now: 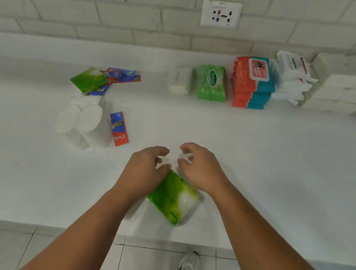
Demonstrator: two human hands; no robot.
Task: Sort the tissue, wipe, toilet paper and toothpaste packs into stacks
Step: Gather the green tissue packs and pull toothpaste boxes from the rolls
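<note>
Centrally, the left hand (146, 169) and right hand (200, 166) curl their fingers toward each other over a pale, blurred item just beyond the green tissue pack (174, 197); whether they grip it cannot be told. Far right on the surface (284, 163), sorted stacks (251, 83) stand grouped, presumably by kind, while toilet paper (83, 120) and toothpaste boxes (119, 129) lie unsorted at left.

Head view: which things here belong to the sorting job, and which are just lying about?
Job: near green tissue pack; second green pack; toothpaste boxes; toilet paper rolls; green wipes; red-and-teal wipe stack; white wipe stack; plain white stack; small white pack.
Lying about: wall socket; shoe.
</note>
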